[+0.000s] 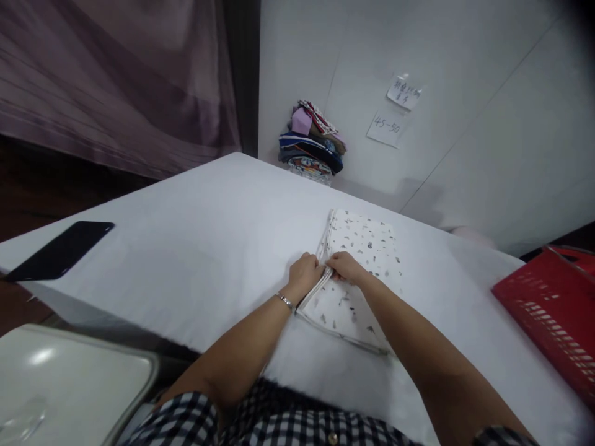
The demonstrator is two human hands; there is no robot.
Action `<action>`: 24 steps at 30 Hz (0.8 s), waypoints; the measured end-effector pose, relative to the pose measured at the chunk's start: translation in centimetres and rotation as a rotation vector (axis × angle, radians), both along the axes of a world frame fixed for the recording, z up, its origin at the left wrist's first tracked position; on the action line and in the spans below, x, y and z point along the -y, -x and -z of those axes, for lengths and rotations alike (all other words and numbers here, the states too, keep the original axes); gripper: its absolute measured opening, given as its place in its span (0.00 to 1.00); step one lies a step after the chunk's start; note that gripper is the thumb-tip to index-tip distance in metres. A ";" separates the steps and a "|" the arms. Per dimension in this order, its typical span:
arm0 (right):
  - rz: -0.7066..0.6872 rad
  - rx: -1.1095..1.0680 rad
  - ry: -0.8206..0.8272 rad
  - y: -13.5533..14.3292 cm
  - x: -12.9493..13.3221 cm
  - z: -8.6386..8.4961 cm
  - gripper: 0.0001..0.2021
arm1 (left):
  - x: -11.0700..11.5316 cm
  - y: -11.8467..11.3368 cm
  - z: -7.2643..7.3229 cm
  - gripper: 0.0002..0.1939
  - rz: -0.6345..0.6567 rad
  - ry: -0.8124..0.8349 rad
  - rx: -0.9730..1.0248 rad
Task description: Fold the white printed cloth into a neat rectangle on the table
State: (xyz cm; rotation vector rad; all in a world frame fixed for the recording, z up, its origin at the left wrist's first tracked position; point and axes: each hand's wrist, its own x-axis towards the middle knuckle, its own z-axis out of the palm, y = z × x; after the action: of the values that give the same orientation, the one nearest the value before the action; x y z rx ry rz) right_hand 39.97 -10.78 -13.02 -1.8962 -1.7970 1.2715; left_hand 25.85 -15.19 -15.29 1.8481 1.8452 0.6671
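Observation:
A white cloth with small dark prints (367, 238) lies folded on the white-covered table (195, 229), its layered edge facing left. My left hand (305, 272), with a bracelet at the wrist, is closed on that edge. Right beside it, my right hand (344, 267) pinches the same edge, fingers partly tucked into the layers. Part of the cloth is hidden beneath my right forearm.
A stack of folded clothes (311, 142) stands by the wall behind the table. At the left end lies a black flat device (62, 251). A red basket (548, 310) sits at the right. A pale lidded bin (74, 378) stands lower left.

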 end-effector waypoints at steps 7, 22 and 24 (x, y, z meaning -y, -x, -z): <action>-0.012 0.024 -0.028 0.0 0.0 0.1 0.07 | 0.0 -0.3 -0.1 0.11 -0.002 0.055 -0.062; -0.022 0.103 -0.028 0.7 0.5 -1.9 0.08 | 0.0 -0.3 -0.1 0.04 -0.089 -0.035 0.166; -0.024 0.126 -0.012 1.1 0.4 -2.4 0.09 | 0.1 -0.5 0.0 0.04 -0.080 -0.065 0.212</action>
State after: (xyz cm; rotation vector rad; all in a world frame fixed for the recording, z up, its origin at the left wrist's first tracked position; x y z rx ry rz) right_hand 38.88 -11.22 -10.67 -1.9955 -1.8889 1.1704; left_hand 26.30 -15.29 -15.26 1.6776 1.7843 0.9234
